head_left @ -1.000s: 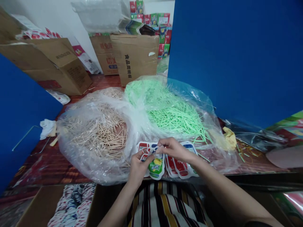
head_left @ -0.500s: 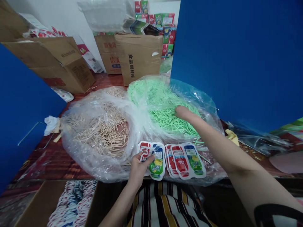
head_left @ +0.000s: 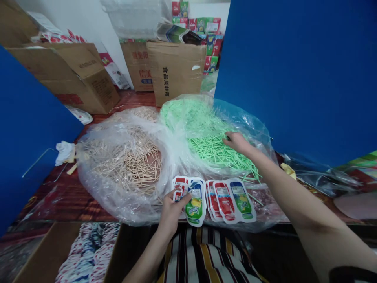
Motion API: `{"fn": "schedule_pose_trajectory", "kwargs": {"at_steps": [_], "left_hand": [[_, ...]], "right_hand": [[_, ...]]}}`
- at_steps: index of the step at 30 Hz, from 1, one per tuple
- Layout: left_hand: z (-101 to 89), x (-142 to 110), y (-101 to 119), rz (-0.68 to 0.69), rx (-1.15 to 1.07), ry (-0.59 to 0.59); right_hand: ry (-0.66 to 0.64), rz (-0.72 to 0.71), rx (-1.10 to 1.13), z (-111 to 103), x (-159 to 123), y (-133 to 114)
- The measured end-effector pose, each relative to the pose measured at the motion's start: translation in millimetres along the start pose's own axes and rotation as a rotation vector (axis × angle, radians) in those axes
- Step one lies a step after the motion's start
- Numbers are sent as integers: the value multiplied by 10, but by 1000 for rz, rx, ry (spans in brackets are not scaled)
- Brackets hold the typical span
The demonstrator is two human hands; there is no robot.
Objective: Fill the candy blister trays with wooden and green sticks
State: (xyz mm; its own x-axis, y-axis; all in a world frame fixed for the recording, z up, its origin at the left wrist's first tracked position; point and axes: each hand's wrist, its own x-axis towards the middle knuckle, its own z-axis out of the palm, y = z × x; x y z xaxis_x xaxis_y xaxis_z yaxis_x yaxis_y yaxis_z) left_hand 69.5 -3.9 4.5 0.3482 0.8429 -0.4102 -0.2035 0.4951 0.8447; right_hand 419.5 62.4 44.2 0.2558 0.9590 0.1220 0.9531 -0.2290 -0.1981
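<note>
My left hand point(head_left: 173, 208) is closed on a bottle-shaped Sprite packet point(head_left: 195, 206) at the table's front edge, thumb on its face. A red Cola packet point(head_left: 179, 184) lies partly under the same fingers. Just right of them, another Sprite packet point(head_left: 242, 200) and a Cola packet point(head_left: 224, 200) lie overlapped on more red ones. My right hand point(head_left: 237, 142) is over the loose green sticks point(head_left: 210, 151) in an open clear plastic bag point(head_left: 253, 120). Its fingers are curled together; what they hold, if anything, cannot be made out.
Tan sticks point(head_left: 138, 169) fill a second clear bag point(head_left: 97, 188) on the left. Cardboard boxes point(head_left: 176, 74) stand behind, between blue panels point(head_left: 294, 78). Below the table's left front, an open box point(head_left: 44, 251) holds striped bundles point(head_left: 88, 251). Crumpled plastic point(head_left: 324, 173) lies at right.
My right hand has shifted slightly right over the green sticks, and some sticks now spill lower at the bag's right front. My left hand stays on the packets.
</note>
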Motion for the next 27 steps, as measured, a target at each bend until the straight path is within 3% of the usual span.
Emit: {"fn": "schedule_pose_trajectory", "kwargs": {"at_steps": [3,11,16,19,23,27], "left_hand": [[11,11,1,-8,-15,3],[18,18,-19,-12,-14,-26],[22,9,-13,6,-18,-37],[26,4,-2,6,-10,-35],[51,-7,26,-15,-28,-18],[84,-13,44,-22,-44,-27]], "right_hand": [[103,30,150,38,-113,35],[194,69,510,156,-243,12],[249,89,618,137,-258,-97],[288,113,822,90,-266,-218],[255,243,1310,20,-305,-435],[129,258,1549,-19,-488,-768]]}}
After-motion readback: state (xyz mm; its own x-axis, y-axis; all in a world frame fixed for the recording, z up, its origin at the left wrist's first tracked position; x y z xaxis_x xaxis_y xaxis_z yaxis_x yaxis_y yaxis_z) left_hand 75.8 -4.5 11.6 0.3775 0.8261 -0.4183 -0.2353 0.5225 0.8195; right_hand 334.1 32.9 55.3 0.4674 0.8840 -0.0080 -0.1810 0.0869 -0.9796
